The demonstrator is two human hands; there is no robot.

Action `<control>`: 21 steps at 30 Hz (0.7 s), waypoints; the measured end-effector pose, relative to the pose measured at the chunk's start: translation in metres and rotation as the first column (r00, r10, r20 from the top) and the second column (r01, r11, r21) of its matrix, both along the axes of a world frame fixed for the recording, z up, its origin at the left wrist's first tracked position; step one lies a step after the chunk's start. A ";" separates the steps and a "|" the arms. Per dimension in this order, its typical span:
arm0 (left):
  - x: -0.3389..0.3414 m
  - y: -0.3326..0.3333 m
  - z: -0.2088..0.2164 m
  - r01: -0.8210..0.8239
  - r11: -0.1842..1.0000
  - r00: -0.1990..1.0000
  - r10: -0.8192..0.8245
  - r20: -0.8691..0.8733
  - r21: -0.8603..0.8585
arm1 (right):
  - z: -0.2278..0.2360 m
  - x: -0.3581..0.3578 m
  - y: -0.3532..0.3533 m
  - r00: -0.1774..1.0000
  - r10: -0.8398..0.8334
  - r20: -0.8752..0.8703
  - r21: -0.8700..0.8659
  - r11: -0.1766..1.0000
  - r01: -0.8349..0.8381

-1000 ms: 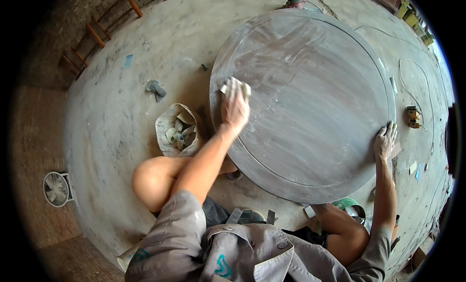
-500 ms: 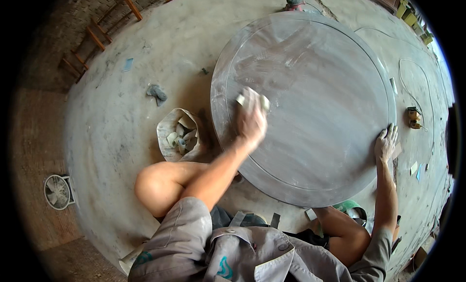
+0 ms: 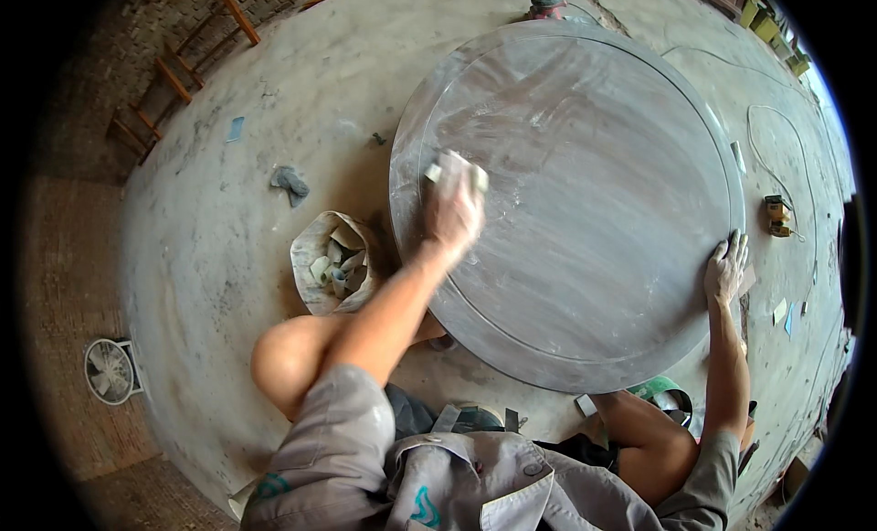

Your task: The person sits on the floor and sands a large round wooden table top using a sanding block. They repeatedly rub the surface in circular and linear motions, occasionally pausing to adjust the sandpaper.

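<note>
My left hand [image 3: 453, 211] is closed on a pale folded piece of sandpaper [image 3: 479, 178] and presses it on the left part of a large round grey tabletop [image 3: 585, 220]. The ends of the sandpaper stick out on both sides of the slightly blurred fingers. Whitish dust and rubbed streaks mark the surface, and a groove runs round inside its rim. On the right edge lies my right hand [image 3: 726, 268], fingers stretched out flat and dusted white, holding nothing.
Left of the tabletop stands an open bag [image 3: 311, 284] with sandpaper scraps. A grey rag [image 3: 290, 185] lies beyond it. A red power sander [image 3: 545, 7] sits past the far rim, a yellow tool [image 3: 778, 217] with a cord at right. A white fan [image 3: 110, 371] stands far left.
My left hand has slid a little left and away from me with the sandpaper. My right hand stays at the rim. The view has shifted slightly.
</note>
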State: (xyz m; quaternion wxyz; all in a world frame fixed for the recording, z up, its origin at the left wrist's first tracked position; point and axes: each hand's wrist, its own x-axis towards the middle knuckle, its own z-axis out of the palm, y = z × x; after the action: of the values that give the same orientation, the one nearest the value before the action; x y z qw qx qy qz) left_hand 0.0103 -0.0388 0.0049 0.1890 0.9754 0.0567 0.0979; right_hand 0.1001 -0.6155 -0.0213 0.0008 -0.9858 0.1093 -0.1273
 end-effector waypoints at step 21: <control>0.016 -0.016 -0.009 0.086 0.996 0.994 -0.085 -0.064 0.014 | 0.002 -0.002 -0.004 1.000 -0.007 0.009 -0.011 1.000 0.007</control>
State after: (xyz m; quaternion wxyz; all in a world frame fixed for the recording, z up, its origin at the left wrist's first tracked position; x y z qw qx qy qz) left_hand 0.0260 -0.0550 -0.0043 0.1829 0.9811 0.0199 0.0592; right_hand 0.0983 -0.6195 -0.0197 -0.0045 -0.9848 0.1122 -0.1323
